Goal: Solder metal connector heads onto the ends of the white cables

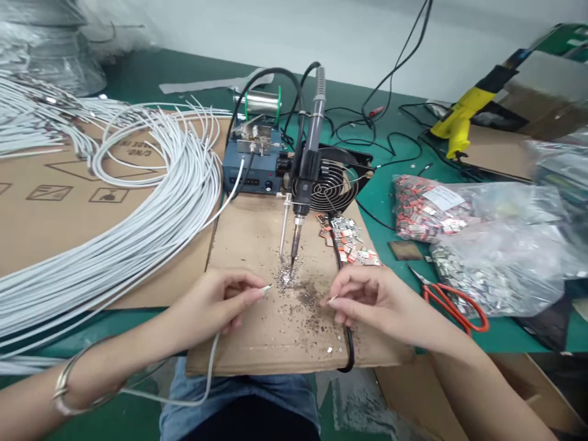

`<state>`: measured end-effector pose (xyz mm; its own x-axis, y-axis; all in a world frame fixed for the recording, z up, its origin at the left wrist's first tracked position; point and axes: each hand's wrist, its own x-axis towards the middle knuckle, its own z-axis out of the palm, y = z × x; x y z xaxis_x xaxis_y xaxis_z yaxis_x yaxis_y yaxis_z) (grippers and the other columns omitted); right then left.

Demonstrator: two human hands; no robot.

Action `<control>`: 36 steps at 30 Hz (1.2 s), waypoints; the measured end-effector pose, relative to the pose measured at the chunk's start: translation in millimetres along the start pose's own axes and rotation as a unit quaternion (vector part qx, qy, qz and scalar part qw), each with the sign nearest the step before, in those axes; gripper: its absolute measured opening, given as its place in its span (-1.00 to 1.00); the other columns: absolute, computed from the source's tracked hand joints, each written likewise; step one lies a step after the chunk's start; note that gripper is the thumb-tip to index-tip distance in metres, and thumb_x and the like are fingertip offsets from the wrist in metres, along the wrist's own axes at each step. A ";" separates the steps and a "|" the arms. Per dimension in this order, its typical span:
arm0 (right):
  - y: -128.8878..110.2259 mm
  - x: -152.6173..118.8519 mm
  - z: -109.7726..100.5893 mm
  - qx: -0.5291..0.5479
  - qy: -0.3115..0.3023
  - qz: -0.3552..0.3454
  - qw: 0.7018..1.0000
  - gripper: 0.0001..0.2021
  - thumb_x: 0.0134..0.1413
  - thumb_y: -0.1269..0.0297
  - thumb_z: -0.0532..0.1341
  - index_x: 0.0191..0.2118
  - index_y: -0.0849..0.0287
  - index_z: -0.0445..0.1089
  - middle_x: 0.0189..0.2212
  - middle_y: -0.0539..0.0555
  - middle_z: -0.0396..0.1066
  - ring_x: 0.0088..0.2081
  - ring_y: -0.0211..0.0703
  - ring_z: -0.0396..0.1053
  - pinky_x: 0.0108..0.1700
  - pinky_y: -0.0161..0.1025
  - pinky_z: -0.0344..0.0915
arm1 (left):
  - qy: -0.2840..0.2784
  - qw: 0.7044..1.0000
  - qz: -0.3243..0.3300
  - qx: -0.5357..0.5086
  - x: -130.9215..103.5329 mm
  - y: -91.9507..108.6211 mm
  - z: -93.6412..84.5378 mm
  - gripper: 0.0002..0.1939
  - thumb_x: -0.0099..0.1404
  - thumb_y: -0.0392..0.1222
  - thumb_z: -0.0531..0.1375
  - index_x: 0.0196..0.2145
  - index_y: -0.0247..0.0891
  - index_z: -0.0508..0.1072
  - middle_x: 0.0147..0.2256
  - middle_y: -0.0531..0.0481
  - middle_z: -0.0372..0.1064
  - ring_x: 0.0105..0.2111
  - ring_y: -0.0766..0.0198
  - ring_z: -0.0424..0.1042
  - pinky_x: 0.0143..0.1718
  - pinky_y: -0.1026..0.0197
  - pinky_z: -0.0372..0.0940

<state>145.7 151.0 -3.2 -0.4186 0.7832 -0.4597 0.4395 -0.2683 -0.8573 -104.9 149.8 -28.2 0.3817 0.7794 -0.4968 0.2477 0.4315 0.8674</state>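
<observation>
My left hand (232,300) pinches the end of a white cable (212,358), its tip pointing right toward the soldering iron. The rest of that cable hangs below the hand and runs left. My right hand (362,297) is closed in a pinch on a small whitish piece (333,299), too small to name. Between and above the hands, the soldering iron (303,184) is fixed in a holder, tip down over scattered solder bits (287,275) on the cardboard (248,245). Neither hand touches the iron.
A white cable bundle (174,226) fills the left. Behind are a blue feeder box (252,162), solder spool (263,104) and fan (335,184). Small metal connectors (346,236) lie right of the iron. Further right are red-handled scissors (452,303), bagged parts (500,263) and a yellow tool (463,116).
</observation>
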 end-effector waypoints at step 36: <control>0.5 42.3 32.4 0.291 0.073 0.070 0.951 -0.82 -0.28 0.44 0.40 -0.46 0.32 0.41 -0.59 0.00 0.46 -0.57 -0.38 0.44 -0.50 -0.52 0.43 | -0.100 0.993 0.059 0.034 31.1 13.0 -7.2 -0.76 0.23 -0.15 0.12 -0.34 -0.38 0.49 -0.73 0.20 0.10 -0.72 0.45 0.06 -0.70 0.39 0.02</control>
<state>102.4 165.8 -30.6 -0.2541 0.7759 -0.5774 -0.0494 -0.6066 -0.7934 -96.2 182.9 -32.1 0.5787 0.7145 -0.3932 0.2473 0.3057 0.9194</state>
